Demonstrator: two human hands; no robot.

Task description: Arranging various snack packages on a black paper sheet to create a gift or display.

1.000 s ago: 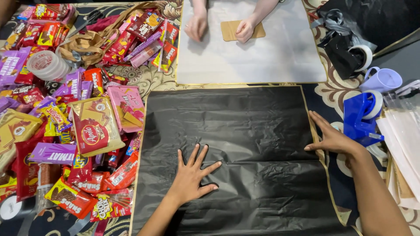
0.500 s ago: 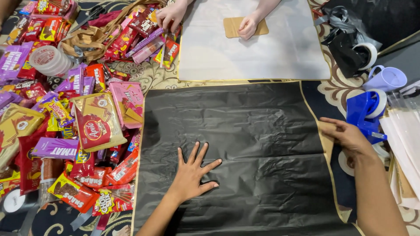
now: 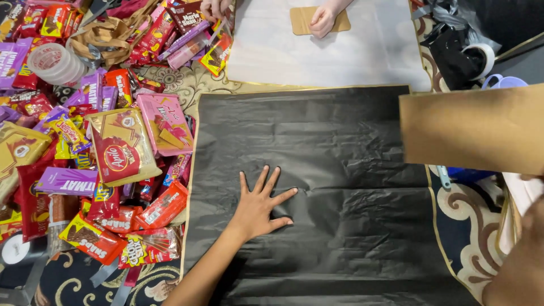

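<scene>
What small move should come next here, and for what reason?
Probably lower the brown cardboard sheet onto the black wrapping paper. The left hand lies flat on the paper with fingers spread, and the cardboard hangs over its right edge. The right hand, barely seen, appears to hold it.

A large black sheet (image 3: 317, 187) with a gold edge is spread over a patterned cloth (image 3: 459, 226). The left hand (image 3: 258, 204) is laid flat on the sheet, fingers spread. At the right, a brown kraft card (image 3: 473, 133) is held up close to the camera; the right hand (image 3: 524, 260) is seen only as a blur at the near right edge, so its grip cannot be made out. A heap of snack packets (image 3: 96, 130) is piled at the left. At the far side, 2 other hands (image 3: 323, 17) are seen by a white sheet (image 3: 328, 56), 1 of them resting on a small brown card (image 3: 303, 20).
</scene>
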